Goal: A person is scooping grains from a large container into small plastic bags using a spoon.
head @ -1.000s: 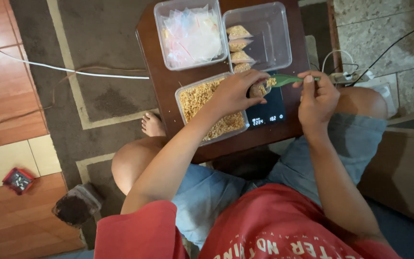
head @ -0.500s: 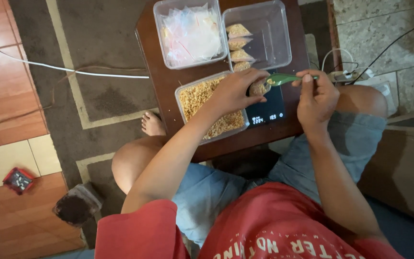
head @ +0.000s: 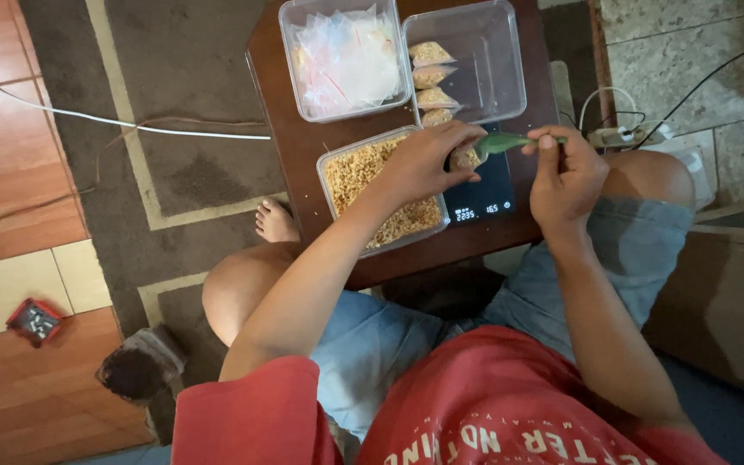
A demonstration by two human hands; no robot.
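Left hand reaches over the near tub of tan grain; its fingers are curled together around a small bag partly filled with the same grain, held just above the black scale. The bag is mostly hidden by the fingers.

Right hand holds a green spoon — thumb and fingers pinched shut on the handle, the bowl end pointing left and meeting the mouth of the bag. Whether the spoon carries any grain cannot be told.

The scale sits on the small dark table, its lit display facing the person, touching the right side of the grain tub.

Behind these stand two more clear tubs side by side: the left tub is piled with empty clear bags; the right tub holds a row of filled bags along its left wall — the rest of its floor shows bare.

The table stands on a grey-brown rug. A white cable crosses the rug to the left. The person sits with knees either side of the table, one bare foot beside its left edge.
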